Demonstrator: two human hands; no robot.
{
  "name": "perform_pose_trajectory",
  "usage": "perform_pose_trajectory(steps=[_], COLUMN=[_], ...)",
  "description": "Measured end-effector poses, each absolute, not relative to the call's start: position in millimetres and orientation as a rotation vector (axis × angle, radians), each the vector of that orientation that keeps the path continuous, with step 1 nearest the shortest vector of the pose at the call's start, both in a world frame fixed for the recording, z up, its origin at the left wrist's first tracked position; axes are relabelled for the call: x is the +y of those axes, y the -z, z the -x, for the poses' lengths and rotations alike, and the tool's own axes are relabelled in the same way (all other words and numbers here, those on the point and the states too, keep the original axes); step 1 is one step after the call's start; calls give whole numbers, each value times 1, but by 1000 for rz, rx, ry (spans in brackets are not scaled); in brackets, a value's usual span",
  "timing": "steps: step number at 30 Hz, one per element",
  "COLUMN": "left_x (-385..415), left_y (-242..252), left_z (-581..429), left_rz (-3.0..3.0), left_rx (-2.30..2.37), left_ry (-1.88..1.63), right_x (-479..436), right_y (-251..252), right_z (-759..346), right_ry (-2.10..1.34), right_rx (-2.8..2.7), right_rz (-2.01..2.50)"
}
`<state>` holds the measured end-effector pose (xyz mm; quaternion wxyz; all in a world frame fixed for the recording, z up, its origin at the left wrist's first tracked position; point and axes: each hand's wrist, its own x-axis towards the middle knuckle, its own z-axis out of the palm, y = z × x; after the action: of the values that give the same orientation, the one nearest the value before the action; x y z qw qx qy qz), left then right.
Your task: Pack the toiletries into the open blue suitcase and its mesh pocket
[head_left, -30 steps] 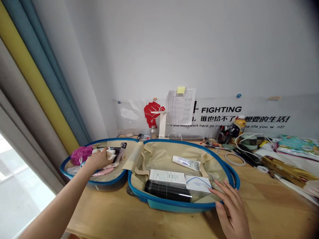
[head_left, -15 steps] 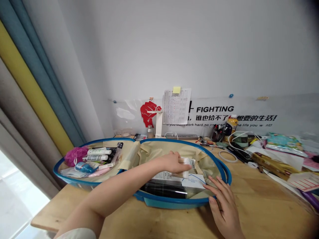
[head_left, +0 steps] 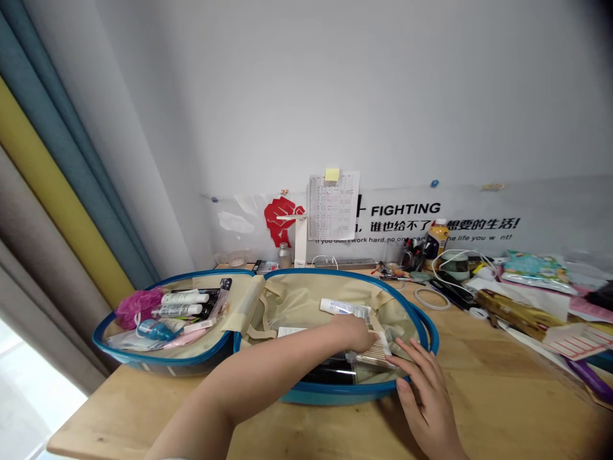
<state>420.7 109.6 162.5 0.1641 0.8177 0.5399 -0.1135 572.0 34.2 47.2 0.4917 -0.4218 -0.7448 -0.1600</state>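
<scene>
A small suitcase with a blue rim (head_left: 330,387) and beige lining lies open on the wooden table. My left hand (head_left: 357,333) reaches into its right half, closed on a pack of cotton swabs (head_left: 378,352) near the front right side. Behind that hand rests a white tube (head_left: 341,308). A glossy black item (head_left: 330,372) lies along the front inside, partly covered by my forearm. At the case's front right, my right hand (head_left: 427,386) has its fingers spread over the rim, holding nothing.
The left half holds a pink mesh bath puff (head_left: 140,308), small bottles (head_left: 184,298) and a blue bottle (head_left: 159,329). A golden pack (head_left: 514,312), cables, pens and a yellow drink bottle (head_left: 437,244) crowd the table's right side. A white lamp (head_left: 300,243) stands behind.
My left hand has moved the cotton swabs right and toward the front of the case. The white tube now shows behind it. My right hand stays at the rim.
</scene>
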Motion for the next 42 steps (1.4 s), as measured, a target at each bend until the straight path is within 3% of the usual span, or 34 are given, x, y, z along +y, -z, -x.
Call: perform_pose_trajectory(steps=[9, 21, 25, 30, 36, 42], left_x=[106, 114, 130, 144, 121, 115], left_y=[-163, -177, -196, -206, -195, -186], left_z=[-407, -378, -317, -189, -54, 1], left_rz=[-2436, -2494, -2509, -2321, -2026, -1908], left_rx=[1354, 1304, 1493, 2067, 2429, 2456], left_ry=[460, 267, 66, -88, 54, 231], right_x=[33, 39, 39, 40, 42, 42], right_y=[-45, -48, -46, -43, -39, -39], right_z=[-575, -576, -576, -577, -577, -576], right_ry=[398, 473, 468, 427, 403, 415], right_rx=[-1823, -1840, -1833, -1823, -1790, -1787], right_rz=[1049, 952, 959, 974, 980, 983])
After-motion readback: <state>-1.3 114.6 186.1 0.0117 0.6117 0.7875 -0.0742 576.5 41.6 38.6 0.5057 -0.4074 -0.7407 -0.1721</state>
